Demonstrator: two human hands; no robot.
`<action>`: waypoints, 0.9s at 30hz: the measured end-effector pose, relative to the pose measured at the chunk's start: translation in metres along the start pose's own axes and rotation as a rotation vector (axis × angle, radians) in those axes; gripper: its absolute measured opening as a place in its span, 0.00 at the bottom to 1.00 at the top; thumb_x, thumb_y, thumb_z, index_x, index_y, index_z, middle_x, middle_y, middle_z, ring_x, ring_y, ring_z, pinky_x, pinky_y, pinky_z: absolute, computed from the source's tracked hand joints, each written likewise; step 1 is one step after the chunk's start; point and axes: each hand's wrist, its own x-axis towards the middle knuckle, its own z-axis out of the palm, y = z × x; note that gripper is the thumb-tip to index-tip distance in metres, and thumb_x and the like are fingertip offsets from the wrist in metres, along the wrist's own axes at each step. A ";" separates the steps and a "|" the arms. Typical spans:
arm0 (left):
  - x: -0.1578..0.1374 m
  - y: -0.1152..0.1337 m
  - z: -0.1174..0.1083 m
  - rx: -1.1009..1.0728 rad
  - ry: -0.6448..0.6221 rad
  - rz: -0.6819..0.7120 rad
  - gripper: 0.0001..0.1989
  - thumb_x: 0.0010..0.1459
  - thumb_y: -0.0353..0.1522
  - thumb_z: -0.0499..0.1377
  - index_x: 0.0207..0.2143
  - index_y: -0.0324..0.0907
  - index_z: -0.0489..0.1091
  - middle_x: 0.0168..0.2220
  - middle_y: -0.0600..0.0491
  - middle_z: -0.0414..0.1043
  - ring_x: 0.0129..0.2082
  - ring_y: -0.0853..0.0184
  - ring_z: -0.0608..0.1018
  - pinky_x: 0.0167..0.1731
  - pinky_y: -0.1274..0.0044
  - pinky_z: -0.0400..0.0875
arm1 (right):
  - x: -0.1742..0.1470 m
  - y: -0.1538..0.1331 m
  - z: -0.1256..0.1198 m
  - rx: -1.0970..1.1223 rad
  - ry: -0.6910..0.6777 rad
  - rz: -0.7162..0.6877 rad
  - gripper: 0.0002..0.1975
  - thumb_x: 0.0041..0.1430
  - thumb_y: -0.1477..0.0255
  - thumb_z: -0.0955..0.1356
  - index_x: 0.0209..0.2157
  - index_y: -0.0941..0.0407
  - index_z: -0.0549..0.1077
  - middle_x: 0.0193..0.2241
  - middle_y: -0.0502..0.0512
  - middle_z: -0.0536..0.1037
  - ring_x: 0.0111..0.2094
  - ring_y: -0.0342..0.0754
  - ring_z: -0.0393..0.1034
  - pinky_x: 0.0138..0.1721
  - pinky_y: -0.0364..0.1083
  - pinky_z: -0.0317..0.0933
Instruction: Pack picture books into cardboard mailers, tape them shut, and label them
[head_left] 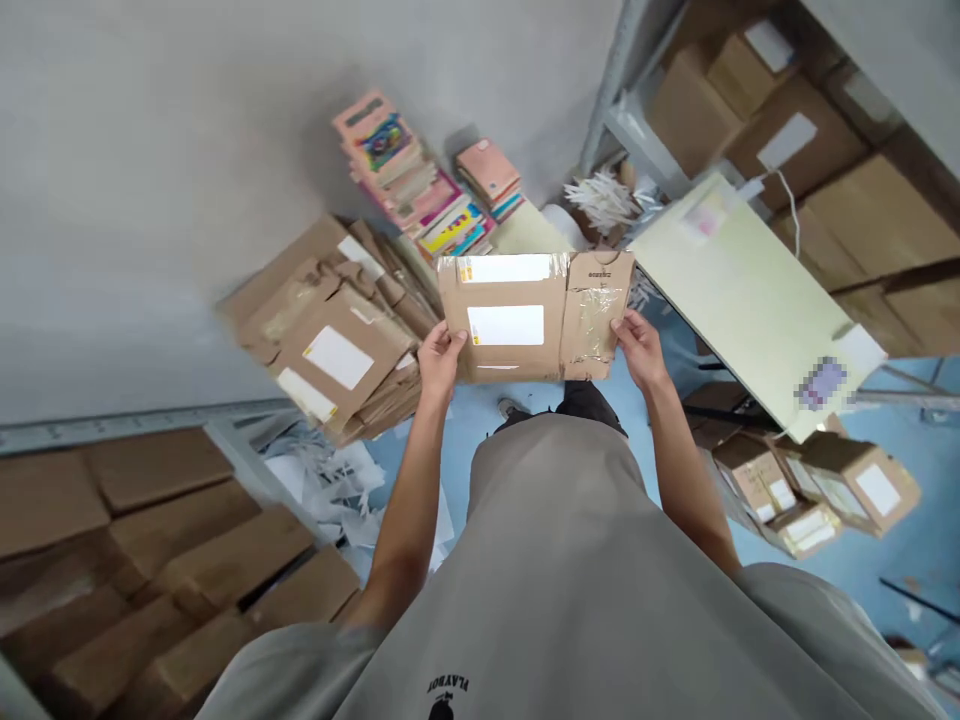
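A flattened brown cardboard box point(517, 290) is held out level in front of me, with white labels and strips of clear tape on its upper face. My left hand point(441, 362) grips its left edge, thumb on top. At the opposite end, my right hand point(637, 345) pinches the right edge, also with the thumb on top. Fingers under the cardboard are hidden. Just left of my left hand leans a pile of flattened cardboard boxes point(300, 300), some with white labels.
Stacks of pink and colourful books point(390, 150) stand against the wall. A pale table point(750, 280) is at the right, with small cartons point(855, 480) below. Boxes fill shelves at upper right point(855, 210) and lower left point(195, 530). Paper scraps point(322, 480) litter the blue floor.
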 end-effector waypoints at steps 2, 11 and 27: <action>0.006 0.003 0.035 0.001 -0.091 -0.015 0.36 0.66 0.61 0.68 0.60 0.43 0.80 0.59 0.41 0.89 0.61 0.52 0.88 0.64 0.63 0.84 | -0.004 0.007 -0.034 0.004 0.087 -0.018 0.35 0.56 0.35 0.82 0.50 0.48 0.85 0.54 0.60 0.92 0.56 0.63 0.87 0.64 0.64 0.80; 0.055 0.033 0.218 -0.061 -0.283 -0.037 0.12 0.54 0.36 0.70 0.41 0.46 0.76 0.42 0.52 0.88 0.45 0.60 0.87 0.50 0.71 0.82 | 0.030 0.040 -0.197 -0.126 0.237 -0.118 0.33 0.65 0.32 0.76 0.48 0.48 0.82 0.49 0.58 0.91 0.53 0.61 0.85 0.63 0.60 0.79; 0.096 0.065 0.556 0.098 -0.651 0.150 0.14 0.62 0.31 0.65 0.51 0.46 0.77 0.52 0.45 0.89 0.63 0.53 0.88 0.74 0.59 0.77 | 0.072 0.048 -0.428 -0.166 0.561 -0.118 0.35 0.71 0.37 0.73 0.63 0.49 0.79 0.66 0.65 0.85 0.71 0.66 0.77 0.74 0.67 0.72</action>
